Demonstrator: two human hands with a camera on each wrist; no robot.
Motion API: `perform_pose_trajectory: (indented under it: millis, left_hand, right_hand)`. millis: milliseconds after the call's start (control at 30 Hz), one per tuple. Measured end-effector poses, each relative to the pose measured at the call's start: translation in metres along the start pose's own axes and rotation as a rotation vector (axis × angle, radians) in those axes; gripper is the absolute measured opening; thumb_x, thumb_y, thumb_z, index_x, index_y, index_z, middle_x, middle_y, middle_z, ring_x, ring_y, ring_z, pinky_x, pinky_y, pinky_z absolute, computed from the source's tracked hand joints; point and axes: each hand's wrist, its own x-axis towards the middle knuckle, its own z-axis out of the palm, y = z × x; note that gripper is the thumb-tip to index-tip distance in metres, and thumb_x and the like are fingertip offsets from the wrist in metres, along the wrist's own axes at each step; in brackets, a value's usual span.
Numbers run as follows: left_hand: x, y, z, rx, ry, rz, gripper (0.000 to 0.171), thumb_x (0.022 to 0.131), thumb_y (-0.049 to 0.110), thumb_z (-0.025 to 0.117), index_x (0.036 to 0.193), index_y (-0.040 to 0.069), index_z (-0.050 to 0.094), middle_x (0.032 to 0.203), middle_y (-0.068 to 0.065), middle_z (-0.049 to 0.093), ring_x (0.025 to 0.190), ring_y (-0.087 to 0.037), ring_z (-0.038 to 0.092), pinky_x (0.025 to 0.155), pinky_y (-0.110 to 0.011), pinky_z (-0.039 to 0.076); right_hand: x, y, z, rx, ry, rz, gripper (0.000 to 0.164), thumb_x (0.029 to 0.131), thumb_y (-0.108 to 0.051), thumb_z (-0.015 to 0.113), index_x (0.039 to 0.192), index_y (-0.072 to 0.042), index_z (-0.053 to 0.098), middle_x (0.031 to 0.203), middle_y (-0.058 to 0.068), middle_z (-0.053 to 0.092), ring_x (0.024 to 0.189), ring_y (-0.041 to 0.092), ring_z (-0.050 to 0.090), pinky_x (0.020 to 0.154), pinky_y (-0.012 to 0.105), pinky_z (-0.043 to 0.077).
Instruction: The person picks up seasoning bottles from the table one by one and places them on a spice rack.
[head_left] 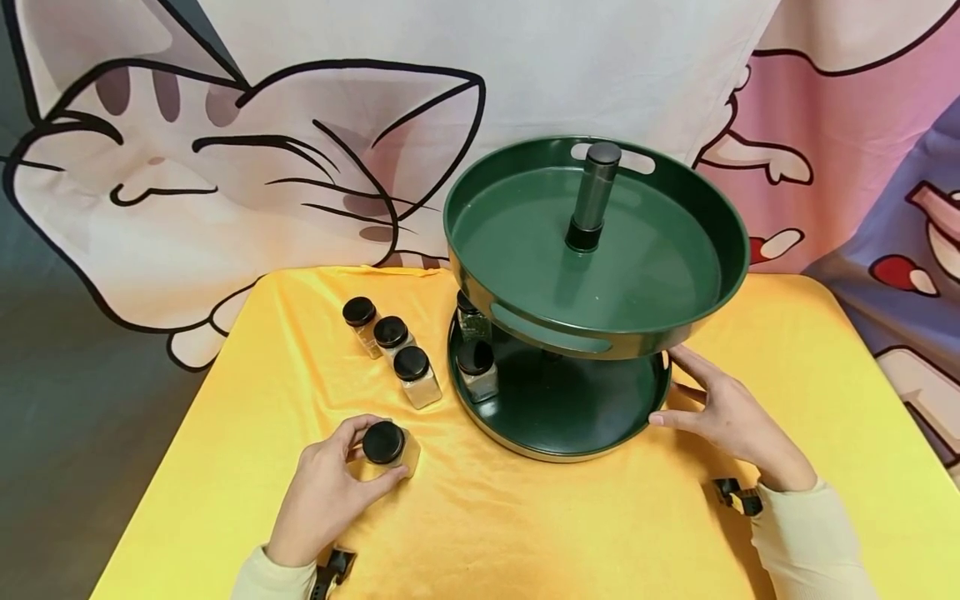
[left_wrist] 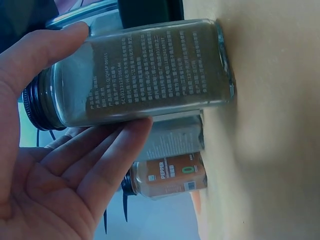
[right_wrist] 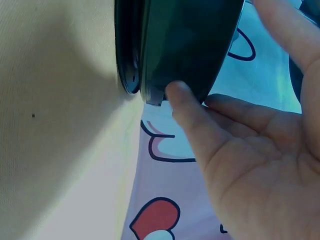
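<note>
My left hand holds a square glass spice jar with a black lid, thumb on one side and fingers on the other. Close up in the left wrist view, this spice jar shows lines of white print over brownish contents; it looks upright at the tablecloth. A green two-tier turntable rack has a raised upper tray and a lower tray. Against the lower tray's right rim my right hand rests with spread, fairly straight fingers; the right wrist view shows its thumb at the tray wall.
Two black-lidded jars, one clear-sided and one with green contents, stand on the lower tray's left side. Left of the rack, three more jars line up on the yellow tablecloth. A cartoon curtain hangs behind.
</note>
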Motion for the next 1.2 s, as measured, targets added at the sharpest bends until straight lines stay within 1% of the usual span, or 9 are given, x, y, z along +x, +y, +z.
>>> perform_pose_trajectory:
  millis: [100, 200, 433, 567, 733, 867, 1000, 1100, 1200]
  left_hand:
    - [-0.001, 0.002, 0.000, 0.002, 0.005, 0.007, 0.061, 0.062, 0.042, 0.084, 0.113, 0.020, 0.058, 0.095, 0.002, 0.068, 0.088, -0.018, 0.066, 0.071, -0.035, 0.054]
    - [-0.001, 0.005, -0.001, 0.001, 0.010, 0.012, 0.062, 0.062, 0.043, 0.084, 0.113, 0.020, 0.058, 0.094, 0.003, 0.068, 0.086, -0.018, 0.066, 0.071, -0.036, 0.054]
    - [0.001, 0.012, -0.004, 0.010, 0.032, 0.031, 0.060, 0.061, 0.044, 0.084, 0.112, 0.025, 0.058, 0.093, 0.011, 0.067, 0.085, -0.010, 0.065, 0.070, -0.036, 0.054]
    - [0.003, 0.018, -0.006, 0.006, 0.051, 0.052, 0.061, 0.061, 0.047, 0.083, 0.112, 0.028, 0.058, 0.092, 0.015, 0.066, 0.086, -0.004, 0.064, 0.070, -0.033, 0.053]
    - [0.006, 0.027, -0.007, -0.016, 0.076, 0.089, 0.060, 0.062, 0.050, 0.081, 0.112, 0.029, 0.057, 0.092, 0.017, 0.066, 0.085, -0.001, 0.063, 0.070, -0.032, 0.052]
    - [0.008, 0.037, -0.009, -0.026, 0.080, 0.114, 0.059, 0.062, 0.050, 0.081, 0.112, 0.029, 0.057, 0.092, 0.017, 0.066, 0.084, -0.001, 0.063, 0.071, -0.031, 0.053]
    - [0.010, 0.045, -0.010, -0.020, 0.081, 0.133, 0.061, 0.063, 0.049, 0.081, 0.114, 0.026, 0.058, 0.092, 0.015, 0.067, 0.084, -0.003, 0.064, 0.070, -0.031, 0.053]
    - [0.012, 0.051, -0.011, -0.023, 0.067, 0.127, 0.063, 0.063, 0.050, 0.080, 0.116, 0.023, 0.058, 0.093, 0.013, 0.067, 0.084, -0.003, 0.064, 0.071, -0.033, 0.053]
    - [0.013, 0.057, -0.011, -0.033, 0.047, 0.116, 0.065, 0.063, 0.051, 0.080, 0.117, 0.024, 0.057, 0.094, 0.014, 0.067, 0.085, -0.002, 0.063, 0.072, -0.032, 0.053]
  right_hand:
    - [0.000, 0.001, 0.000, 0.050, -0.002, -0.001, 0.098, 0.070, -0.029, 0.080, 0.148, -0.022, 0.021, 0.149, 0.009, 0.026, 0.132, 0.033, 0.031, 0.089, 0.027, 0.044]
    - [0.000, 0.001, 0.000, 0.073, -0.009, -0.004, 0.098, 0.071, -0.026, 0.080, 0.148, -0.024, 0.020, 0.150, 0.008, 0.023, 0.133, 0.032, 0.029, 0.089, 0.023, 0.043]
    - [0.001, -0.003, 0.002, 0.062, 0.004, -0.012, 0.101, 0.069, -0.025, 0.081, 0.147, -0.031, 0.017, 0.152, -0.003, 0.019, 0.137, 0.021, 0.024, 0.092, 0.038, 0.040]
    - [0.002, -0.003, 0.002, 0.048, 0.002, -0.019, 0.102, 0.069, -0.027, 0.081, 0.147, -0.034, 0.015, 0.152, -0.006, 0.017, 0.137, 0.015, 0.021, 0.094, 0.038, 0.038]
    - [0.001, -0.004, 0.002, 0.053, -0.005, -0.009, 0.103, 0.069, -0.028, 0.080, 0.147, -0.034, 0.014, 0.153, -0.006, 0.015, 0.138, 0.014, 0.019, 0.095, 0.039, 0.038]
    - [0.001, -0.005, 0.003, 0.052, -0.012, -0.005, 0.103, 0.070, -0.028, 0.080, 0.147, -0.034, 0.013, 0.153, -0.005, 0.014, 0.138, 0.015, 0.018, 0.094, 0.041, 0.038]
    - [0.000, -0.005, 0.003, 0.074, -0.025, -0.011, 0.102, 0.070, -0.025, 0.081, 0.147, -0.032, 0.014, 0.153, -0.002, 0.015, 0.137, 0.024, 0.021, 0.094, 0.044, 0.037]
    - [0.001, -0.004, 0.003, 0.097, -0.037, -0.019, 0.102, 0.071, -0.023, 0.080, 0.148, -0.031, 0.013, 0.153, 0.000, 0.014, 0.136, 0.032, 0.024, 0.094, 0.045, 0.036]
    - [0.001, -0.003, 0.003, 0.100, -0.042, -0.021, 0.103, 0.071, -0.023, 0.080, 0.148, -0.031, 0.012, 0.153, 0.002, 0.013, 0.134, 0.036, 0.025, 0.093, 0.045, 0.036]
